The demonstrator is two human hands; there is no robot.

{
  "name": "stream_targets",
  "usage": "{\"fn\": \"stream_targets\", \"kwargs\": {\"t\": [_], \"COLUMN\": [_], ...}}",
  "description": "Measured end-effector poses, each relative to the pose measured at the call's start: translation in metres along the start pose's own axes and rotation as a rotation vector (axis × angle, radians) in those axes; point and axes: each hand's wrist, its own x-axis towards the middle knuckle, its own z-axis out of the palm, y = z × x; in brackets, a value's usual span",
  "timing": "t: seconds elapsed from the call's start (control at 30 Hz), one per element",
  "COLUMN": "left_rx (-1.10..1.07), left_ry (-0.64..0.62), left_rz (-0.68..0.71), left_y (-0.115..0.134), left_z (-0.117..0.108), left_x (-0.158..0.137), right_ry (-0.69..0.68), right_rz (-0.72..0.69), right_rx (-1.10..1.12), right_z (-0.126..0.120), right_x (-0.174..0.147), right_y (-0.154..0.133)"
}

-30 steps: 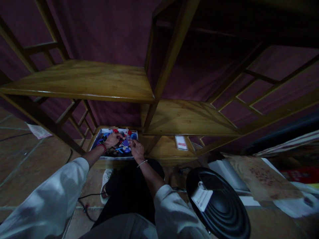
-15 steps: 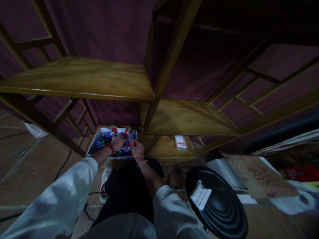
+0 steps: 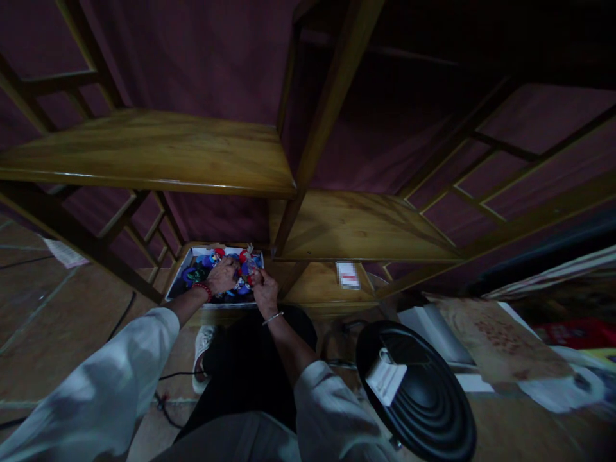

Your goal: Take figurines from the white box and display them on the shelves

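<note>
A shallow white box (image 3: 169,294) holds a jumble of small colourful figures, mostly blue and red, on the low wooden shelf. Over the middle of this pile lies my left hand (image 3: 221,276), a red beaded bracelet at its wrist. Its fingers look loosely spread and touch the figures, though the tips are partly hidden. My right hand (image 3: 265,294), wearing a silver bangle, reaches over the box's right side. Its fingers are closed at a small item among red and blue pieces, too small to name. A figure with a red top (image 3: 219,252) sits beyond my left hand.
Wooden shelves (image 3: 144,154) rise in front, with an upright post (image 3: 327,115) between bays. A white packet (image 3: 347,274) lies on the lower right shelf. A black ribbed round object (image 3: 423,391) stands at my right, near cardboard (image 3: 500,340). Cables (image 3: 122,317) cross the tiled floor.
My left hand has shifted a little left, away from my right hand, uncovering more figures between them. My right hand stays almost in place.
</note>
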Motion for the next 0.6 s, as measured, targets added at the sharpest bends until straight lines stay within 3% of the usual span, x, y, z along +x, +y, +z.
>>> {"fn": "stream_targets", "kwargs": {"t": [0.2,0.6], "left_rx": [0.058,0.035], "left_ry": [-0.027,-0.092], "left_rz": [0.048,0.044], "left_y": [0.0,0.011], "left_z": [0.005,0.019], "left_x": [0.01,0.023], "right_ry": [-0.014,0.002], "right_rz": [0.017,-0.071], "right_rx": [0.132,0.077], "right_z": [-0.002,-0.003], "right_x": [-0.001,-0.003], "right_y": [-0.004,-0.003]}}
